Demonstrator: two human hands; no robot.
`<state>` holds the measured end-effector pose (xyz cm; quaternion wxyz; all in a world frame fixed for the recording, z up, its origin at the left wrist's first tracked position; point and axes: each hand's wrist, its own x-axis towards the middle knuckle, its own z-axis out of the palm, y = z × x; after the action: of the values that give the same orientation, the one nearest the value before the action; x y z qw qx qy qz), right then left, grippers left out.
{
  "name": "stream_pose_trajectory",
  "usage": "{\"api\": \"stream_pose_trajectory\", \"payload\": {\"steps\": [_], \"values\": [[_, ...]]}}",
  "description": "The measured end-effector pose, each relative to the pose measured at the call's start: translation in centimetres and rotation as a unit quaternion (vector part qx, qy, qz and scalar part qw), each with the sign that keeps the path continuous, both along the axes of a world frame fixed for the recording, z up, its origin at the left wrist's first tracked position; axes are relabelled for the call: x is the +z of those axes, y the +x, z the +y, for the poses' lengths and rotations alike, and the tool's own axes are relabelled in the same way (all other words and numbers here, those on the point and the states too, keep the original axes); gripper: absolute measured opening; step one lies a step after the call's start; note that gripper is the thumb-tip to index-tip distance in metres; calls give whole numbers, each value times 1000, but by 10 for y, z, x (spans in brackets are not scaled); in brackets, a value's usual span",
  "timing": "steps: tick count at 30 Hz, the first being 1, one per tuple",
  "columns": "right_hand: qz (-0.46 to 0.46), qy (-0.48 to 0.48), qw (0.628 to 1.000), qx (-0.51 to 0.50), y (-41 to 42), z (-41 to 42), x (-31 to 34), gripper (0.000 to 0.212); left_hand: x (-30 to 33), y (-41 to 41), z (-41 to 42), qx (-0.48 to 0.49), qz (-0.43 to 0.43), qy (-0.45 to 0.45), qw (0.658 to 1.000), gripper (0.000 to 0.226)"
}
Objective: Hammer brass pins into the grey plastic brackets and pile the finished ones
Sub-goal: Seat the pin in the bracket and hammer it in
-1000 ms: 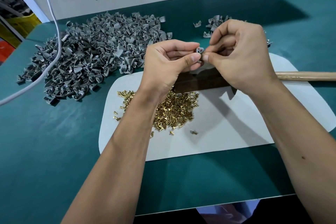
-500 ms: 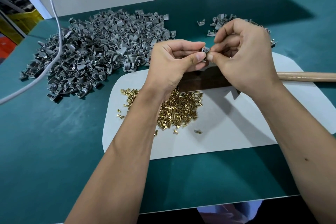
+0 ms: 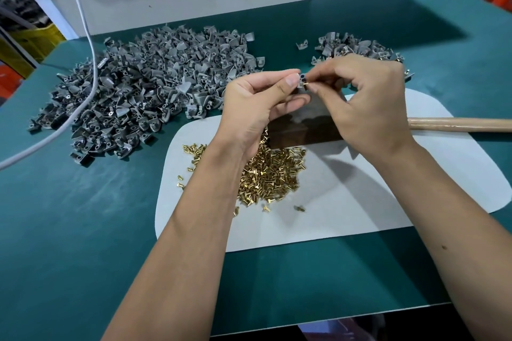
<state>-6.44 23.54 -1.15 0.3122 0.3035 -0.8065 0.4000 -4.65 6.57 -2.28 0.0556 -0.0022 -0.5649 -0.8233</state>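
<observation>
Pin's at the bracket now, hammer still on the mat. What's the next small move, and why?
Probably seat the pin: the right hand pinches a brass pin at the grey bracket held by the left hand. It looks only started, and the hammer lies untouched, so push it in before setting down.

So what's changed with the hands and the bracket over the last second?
Little. The right hand now pinches a brass pin showing against the grey bracket held by the left hand; earlier the pin was hidden between the fingers. Both hands stayed raised together; the hammer handle, pin heap and bracket piles stayed put.
</observation>
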Motion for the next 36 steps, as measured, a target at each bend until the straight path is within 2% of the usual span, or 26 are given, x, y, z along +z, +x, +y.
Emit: {"api": "stream_pose_trajectory", "payload": {"steps": [2, 7, 11, 15, 24, 36], "values": [[16, 17, 1000, -5, -1, 0, 0, 8, 0, 0, 0, 2, -2, -6, 1000, 9], [0, 40, 999, -12, -3, 1, -3, 8, 0, 0, 6, 19, 4, -50, 999, 19], [-25, 25, 999, -33, -6, -1, -4, 11, -3, 0, 13, 61, 62, -110, 990, 12], [-47, 7, 998, -51, -7, 0, -6, 12, -5, 1, 18, 83, 94, -156, 980, 20], [-52, -1, 997, -54, -5, -6, -7, 12, -6, 1, 17, 107, 52, -116, 986, 15], [-99, 2, 991, -89, -3, -9, -6, 8, -9, 0, 21, 130, 47, -184, 973, 14]]}}
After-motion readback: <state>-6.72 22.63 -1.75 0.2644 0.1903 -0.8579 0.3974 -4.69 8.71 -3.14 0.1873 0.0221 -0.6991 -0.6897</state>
